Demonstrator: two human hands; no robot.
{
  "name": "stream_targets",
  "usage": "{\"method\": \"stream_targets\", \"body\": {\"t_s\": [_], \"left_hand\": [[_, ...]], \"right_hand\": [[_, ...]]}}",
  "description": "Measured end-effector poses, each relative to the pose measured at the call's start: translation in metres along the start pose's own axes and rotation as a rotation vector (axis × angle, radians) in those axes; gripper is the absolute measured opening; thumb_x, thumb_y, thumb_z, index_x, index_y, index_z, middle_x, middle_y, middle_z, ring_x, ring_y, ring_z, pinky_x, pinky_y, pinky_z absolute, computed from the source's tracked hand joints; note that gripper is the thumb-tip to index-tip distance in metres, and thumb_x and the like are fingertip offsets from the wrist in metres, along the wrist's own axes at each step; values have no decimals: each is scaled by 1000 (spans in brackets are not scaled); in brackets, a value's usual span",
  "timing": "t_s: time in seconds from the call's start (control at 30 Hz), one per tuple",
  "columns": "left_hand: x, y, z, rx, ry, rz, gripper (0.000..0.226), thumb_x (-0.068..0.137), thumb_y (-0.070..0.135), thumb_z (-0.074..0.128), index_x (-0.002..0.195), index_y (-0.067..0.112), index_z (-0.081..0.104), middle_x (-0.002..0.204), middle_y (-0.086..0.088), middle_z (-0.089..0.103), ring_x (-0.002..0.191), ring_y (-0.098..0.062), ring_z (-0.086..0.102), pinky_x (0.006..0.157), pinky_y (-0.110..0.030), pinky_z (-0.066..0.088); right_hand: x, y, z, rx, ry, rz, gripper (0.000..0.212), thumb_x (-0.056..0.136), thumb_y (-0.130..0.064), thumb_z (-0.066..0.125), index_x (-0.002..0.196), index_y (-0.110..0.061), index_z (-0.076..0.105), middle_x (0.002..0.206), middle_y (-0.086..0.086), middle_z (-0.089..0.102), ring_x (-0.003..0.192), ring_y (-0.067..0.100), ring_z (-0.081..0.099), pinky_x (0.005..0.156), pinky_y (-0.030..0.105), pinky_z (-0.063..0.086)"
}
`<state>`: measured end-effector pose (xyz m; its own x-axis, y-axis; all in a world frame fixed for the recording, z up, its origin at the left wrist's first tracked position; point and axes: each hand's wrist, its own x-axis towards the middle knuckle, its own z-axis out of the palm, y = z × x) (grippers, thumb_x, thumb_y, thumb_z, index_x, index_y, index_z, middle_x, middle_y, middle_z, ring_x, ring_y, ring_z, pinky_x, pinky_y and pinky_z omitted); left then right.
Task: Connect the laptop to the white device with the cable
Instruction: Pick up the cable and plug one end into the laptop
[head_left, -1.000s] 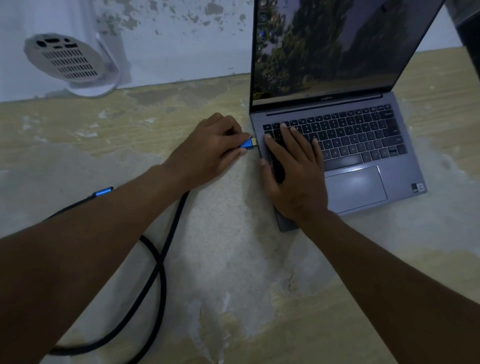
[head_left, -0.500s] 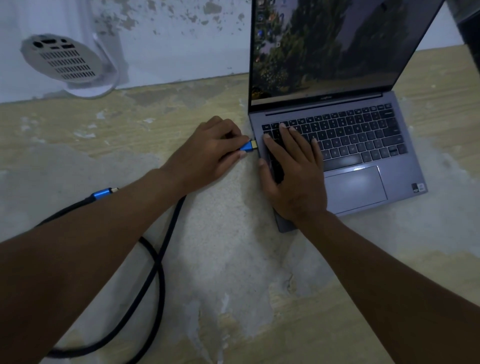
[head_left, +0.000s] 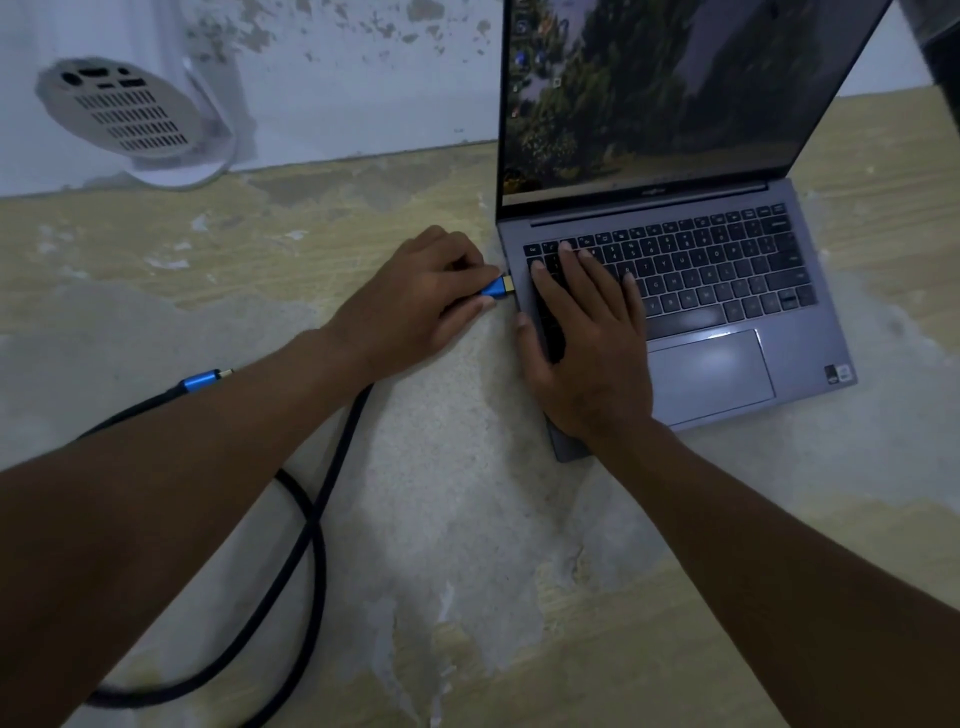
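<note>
- Left hand (head_left: 421, 296) fingers pinch the blue HDMI plug (head_left: 497, 287), its gold tip at the laptop's (head_left: 727, 312) left edge.
- Right hand (head_left: 587, 343) fingers lie spread flat on the keyboard's left side.
- The black cable (head_left: 311, 519) loops over the counter (head_left: 467, 519); its other plug (head_left: 200, 381) lies loose.
- The white projector (head_left: 122, 111) stands far left, well apart.

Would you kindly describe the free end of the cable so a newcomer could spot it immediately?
Start at the open laptop and go left past the left hand along that forearm. Just above the forearm on the table lies the free plug, blue-shelled with a gold tip. Unlike the held plug, nothing touches it.
</note>
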<state>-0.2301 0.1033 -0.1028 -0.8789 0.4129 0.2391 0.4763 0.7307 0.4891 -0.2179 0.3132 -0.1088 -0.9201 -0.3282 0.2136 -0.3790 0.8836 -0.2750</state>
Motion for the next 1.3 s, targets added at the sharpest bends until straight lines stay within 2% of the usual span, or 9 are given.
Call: {"method": "stream_targets", "body": {"t_s": [0.23,0.43,0.6,1.1,1.3], "left_hand": [[4,6,0,-35,13,-30,30,94,19,62,117,0,66,101,-20,66,92,-36,58,76,-47,51],[-2,12,-1,-78,122,-147,31,87,23,72,108,1,72,92,-18,70,86,-33,63,72,-45,55],[6,9,-5,-47,44,-86,29,89,24,69,106,0,72,91,-18,68,85,-33,60,71,-46,53],[9,16,-3,15,20,-93,26,89,23,68,103,1,73,88,-17,65,85,-32,57,69,-41,48],[10,22,-9,-30,-3,-196,29,89,26,69,111,7,72,94,-16,68,90,-32,58,74,-43,50]], "right_hand": [[0,0,1,-17,8,-9,51,97,-42,47,141,-17,53,153,9,48,146,26,38,121,58,24],[0,1,0,-9,3,-9,50,97,-41,47,141,-17,53,153,10,48,146,27,38,120,60,26],[0,0,1,-10,6,-17,50,97,-41,46,140,-17,53,153,11,48,146,27,37,120,60,25],[0,-3,0,-5,-18,-18,47,100,-38,45,140,-15,52,153,12,48,146,29,36,122,60,20],[-1,-7,-7,26,-68,-19,47,102,-35,40,143,-15,49,155,13,44,148,30,33,122,60,20]]}}
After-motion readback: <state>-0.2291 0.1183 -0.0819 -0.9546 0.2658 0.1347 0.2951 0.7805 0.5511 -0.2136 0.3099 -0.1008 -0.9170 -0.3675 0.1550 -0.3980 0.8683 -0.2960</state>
